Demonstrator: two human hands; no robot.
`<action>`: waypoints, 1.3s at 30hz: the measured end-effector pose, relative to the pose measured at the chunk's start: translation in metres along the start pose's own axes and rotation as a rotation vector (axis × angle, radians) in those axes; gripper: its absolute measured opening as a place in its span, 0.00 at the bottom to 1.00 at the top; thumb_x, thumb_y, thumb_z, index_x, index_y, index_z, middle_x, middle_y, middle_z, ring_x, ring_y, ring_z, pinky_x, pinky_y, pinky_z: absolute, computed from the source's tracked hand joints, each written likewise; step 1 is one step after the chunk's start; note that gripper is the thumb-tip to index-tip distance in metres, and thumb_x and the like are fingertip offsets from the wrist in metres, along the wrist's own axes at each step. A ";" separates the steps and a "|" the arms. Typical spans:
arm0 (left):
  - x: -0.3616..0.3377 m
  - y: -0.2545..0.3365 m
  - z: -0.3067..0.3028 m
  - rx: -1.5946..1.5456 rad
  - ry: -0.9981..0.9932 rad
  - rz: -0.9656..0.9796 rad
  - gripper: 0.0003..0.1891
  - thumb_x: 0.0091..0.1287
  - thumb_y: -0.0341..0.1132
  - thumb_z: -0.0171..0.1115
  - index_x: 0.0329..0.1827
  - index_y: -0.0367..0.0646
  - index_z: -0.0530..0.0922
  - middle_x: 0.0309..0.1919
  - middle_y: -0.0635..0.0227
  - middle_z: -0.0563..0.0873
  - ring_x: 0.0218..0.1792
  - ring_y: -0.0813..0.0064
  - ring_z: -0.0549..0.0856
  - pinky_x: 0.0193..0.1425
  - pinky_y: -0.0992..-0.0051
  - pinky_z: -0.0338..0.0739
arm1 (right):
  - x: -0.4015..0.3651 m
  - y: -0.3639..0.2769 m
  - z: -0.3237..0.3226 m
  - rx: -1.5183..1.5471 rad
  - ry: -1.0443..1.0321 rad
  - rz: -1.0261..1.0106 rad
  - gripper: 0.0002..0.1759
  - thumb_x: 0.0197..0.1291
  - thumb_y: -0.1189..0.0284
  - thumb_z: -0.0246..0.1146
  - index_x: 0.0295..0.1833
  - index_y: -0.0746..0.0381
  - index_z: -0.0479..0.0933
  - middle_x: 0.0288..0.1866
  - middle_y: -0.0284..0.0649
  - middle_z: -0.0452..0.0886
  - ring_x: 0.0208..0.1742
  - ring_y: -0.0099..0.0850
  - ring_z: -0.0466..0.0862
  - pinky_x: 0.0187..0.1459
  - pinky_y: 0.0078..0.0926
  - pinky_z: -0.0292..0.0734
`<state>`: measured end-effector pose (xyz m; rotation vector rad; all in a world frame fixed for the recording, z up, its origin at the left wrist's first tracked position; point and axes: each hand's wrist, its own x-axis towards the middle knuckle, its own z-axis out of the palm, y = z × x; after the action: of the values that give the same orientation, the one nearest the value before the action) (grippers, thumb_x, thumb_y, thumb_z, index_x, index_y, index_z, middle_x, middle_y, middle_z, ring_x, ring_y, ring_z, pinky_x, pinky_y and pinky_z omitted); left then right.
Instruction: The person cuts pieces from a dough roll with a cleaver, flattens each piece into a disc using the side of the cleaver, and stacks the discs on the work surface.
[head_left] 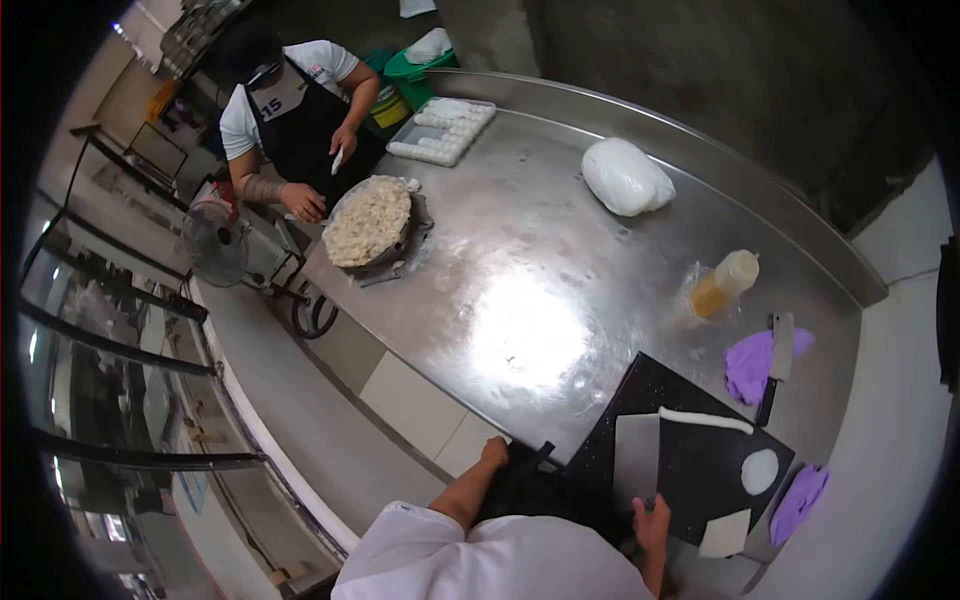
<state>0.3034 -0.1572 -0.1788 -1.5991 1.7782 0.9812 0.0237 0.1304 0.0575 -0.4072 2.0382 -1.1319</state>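
My right hand (pixel 652 518) grips a broad-bladed cleaver (pixel 637 455) by its handle. The blade lies over the left part of a black cutting board (pixel 690 500). Beyond it, a thin white dough rope (pixel 706 419) stretches across the board. A round white piece (pixel 760 471) lies on the board's right side, and a pale square scraper (pixel 725 534) is at its near edge. My left hand (pixel 495 452) is curled at the table's front edge, beside my black apron; whatever its fingers hold, if anything, is hidden.
The steel table (pixel 470 290) carries a white wrapped bundle (pixel 627 176), an oil bottle (pixel 725 284), a second cleaver (pixel 781 350) on a purple cloth (pixel 748 365), and another purple cloth (pixel 799 505). Across it, a person (pixel 290 120) stands by a bowl of filling (pixel 368 222) and a tray of white pieces (pixel 442 131).
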 end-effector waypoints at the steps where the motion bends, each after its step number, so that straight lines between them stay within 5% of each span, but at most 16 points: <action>1: 0.001 0.004 0.001 -0.125 0.039 -0.042 0.16 0.66 0.28 0.62 0.56 0.35 0.83 0.60 0.39 0.83 0.62 0.42 0.83 0.66 0.53 0.82 | 0.003 0.000 -0.001 -0.006 -0.006 -0.011 0.14 0.68 0.68 0.70 0.38 0.66 0.74 0.19 0.36 0.76 0.18 0.24 0.76 0.22 0.30 0.70; 4: 0.019 -0.004 0.009 0.014 0.044 0.158 0.18 0.64 0.31 0.68 0.57 0.42 0.84 0.59 0.42 0.84 0.61 0.44 0.84 0.66 0.55 0.82 | 0.003 0.010 -0.003 -0.089 -0.015 -0.017 0.15 0.69 0.68 0.70 0.37 0.66 0.74 0.18 0.35 0.75 0.18 0.24 0.77 0.21 0.30 0.69; 10: -0.022 0.027 -0.008 0.030 0.095 0.162 0.19 0.63 0.46 0.74 0.57 0.60 0.88 0.58 0.51 0.86 0.60 0.49 0.85 0.67 0.56 0.80 | 0.000 0.003 -0.007 -0.060 0.034 -0.023 0.16 0.67 0.67 0.71 0.37 0.67 0.74 0.19 0.38 0.77 0.18 0.26 0.78 0.22 0.32 0.70; 13: 0.003 0.017 0.021 -0.008 0.175 0.369 0.22 0.62 0.49 0.74 0.58 0.57 0.88 0.60 0.51 0.85 0.63 0.51 0.84 0.68 0.56 0.79 | 0.006 0.018 -0.011 -0.068 0.061 -0.016 0.16 0.66 0.67 0.72 0.37 0.67 0.74 0.20 0.38 0.77 0.20 0.27 0.79 0.23 0.32 0.71; 15: 0.028 0.014 0.028 0.047 0.091 0.443 0.23 0.61 0.50 0.74 0.59 0.54 0.88 0.62 0.50 0.85 0.64 0.51 0.83 0.68 0.56 0.79 | 0.010 0.034 -0.010 -0.231 0.169 -0.331 0.17 0.66 0.66 0.72 0.37 0.66 0.73 0.20 0.37 0.76 0.20 0.27 0.79 0.23 0.31 0.70; 17: 0.005 0.026 0.008 0.128 0.082 0.580 0.25 0.63 0.50 0.69 0.58 0.46 0.87 0.64 0.50 0.84 0.63 0.50 0.84 0.67 0.57 0.79 | 0.003 0.026 -0.014 -0.176 0.141 -0.244 0.17 0.67 0.65 0.71 0.36 0.66 0.73 0.20 0.37 0.76 0.20 0.27 0.79 0.22 0.30 0.69; 24: -0.033 0.040 -0.030 0.051 0.229 0.277 0.20 0.63 0.44 0.64 0.55 0.47 0.87 0.57 0.50 0.88 0.59 0.49 0.86 0.62 0.55 0.82 | -0.018 -0.003 -0.013 0.028 0.114 -0.064 0.17 0.70 0.67 0.69 0.35 0.65 0.72 0.20 0.36 0.76 0.19 0.24 0.77 0.22 0.27 0.68; 30: -0.059 0.042 -0.046 0.144 0.088 0.329 0.20 0.62 0.41 0.67 0.57 0.47 0.87 0.54 0.51 0.89 0.56 0.48 0.88 0.59 0.53 0.83 | -0.019 0.044 -0.018 0.041 0.135 -0.073 0.14 0.70 0.67 0.68 0.39 0.66 0.75 0.22 0.36 0.77 0.21 0.21 0.76 0.23 0.25 0.69; 32: -0.057 0.045 -0.041 0.416 -0.043 0.432 0.21 0.62 0.40 0.67 0.58 0.44 0.86 0.54 0.51 0.89 0.56 0.48 0.88 0.60 0.54 0.83 | -0.014 0.071 -0.015 -0.052 0.226 -0.127 0.13 0.71 0.66 0.67 0.44 0.66 0.77 0.24 0.35 0.78 0.21 0.20 0.75 0.23 0.26 0.69; 35: -0.123 0.093 -0.089 0.644 -0.333 0.595 0.20 0.67 0.46 0.61 0.44 0.37 0.90 0.46 0.46 0.90 0.53 0.48 0.89 0.59 0.54 0.82 | -0.028 0.016 -0.015 0.171 0.193 -0.066 0.14 0.71 0.67 0.67 0.52 0.65 0.77 0.25 0.32 0.77 0.19 0.17 0.71 0.21 0.25 0.67; 36: -0.132 0.104 -0.093 0.643 -0.332 0.697 0.20 0.70 0.46 0.60 0.43 0.37 0.90 0.44 0.46 0.90 0.50 0.47 0.90 0.56 0.52 0.82 | -0.027 0.023 -0.021 0.088 0.172 -0.008 0.15 0.71 0.66 0.66 0.54 0.66 0.77 0.30 0.40 0.83 0.24 0.31 0.81 0.28 0.32 0.75; 37: -0.152 0.127 -0.106 0.620 -0.368 0.785 0.17 0.72 0.44 0.62 0.47 0.38 0.89 0.46 0.47 0.90 0.52 0.49 0.89 0.58 0.53 0.82 | -0.021 0.042 -0.019 -0.096 0.269 -0.137 0.16 0.72 0.66 0.65 0.55 0.67 0.76 0.39 0.52 0.86 0.40 0.53 0.87 0.40 0.42 0.79; 38: -0.156 0.135 -0.108 0.316 -0.344 0.867 0.13 0.72 0.39 0.61 0.45 0.39 0.88 0.44 0.49 0.90 0.50 0.48 0.89 0.57 0.54 0.82 | -0.024 0.017 -0.021 -0.071 0.271 -0.072 0.17 0.72 0.65 0.64 0.56 0.68 0.75 0.48 0.59 0.85 0.56 0.65 0.81 0.51 0.49 0.77; 39: -0.181 0.162 -0.123 0.162 -0.257 0.916 0.10 0.72 0.34 0.60 0.46 0.40 0.87 0.42 0.50 0.90 0.48 0.47 0.88 0.56 0.55 0.82 | -0.024 -0.003 -0.021 -0.167 0.368 -0.231 0.16 0.71 0.67 0.64 0.55 0.68 0.74 0.44 0.60 0.85 0.52 0.66 0.82 0.47 0.51 0.77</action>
<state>0.1779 -0.1466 0.0624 -0.4702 2.3410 1.2966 0.0232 0.1552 0.0776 -0.5627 2.4677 -1.2502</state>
